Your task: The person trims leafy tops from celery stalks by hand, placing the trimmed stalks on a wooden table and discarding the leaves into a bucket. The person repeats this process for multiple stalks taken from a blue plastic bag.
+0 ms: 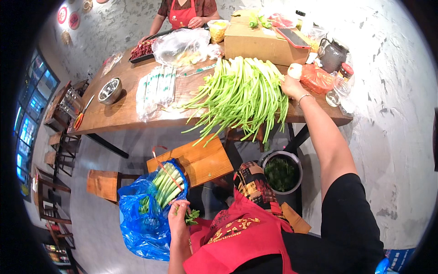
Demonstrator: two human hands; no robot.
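Note:
A big pile of green celery stalks (244, 92) lies across the wooden table (126, 106), thin ends hanging over the front edge. My right hand (292, 88) reaches to the right side of this pile, and its fingers are partly hidden against the stalks, so its grip is unclear. Low in front of me, my left hand (178, 212) pinches a small bunch of celery leaves (191, 216). Beside that hand, a blue plastic bag (140, 236) holds a bundle of celery (167, 183) with a red tie. Dark leaves fill a bucket (301, 171) near my knees.
Across the table a person in a red apron (182, 17) stands by a black tray (142, 59). A cardboard box (263, 46), a metal bowl (110, 90), orange-handled scissors (78, 120) and a glass jar (333, 97) are on the tabletop. A wooden stool (205, 164) stands below.

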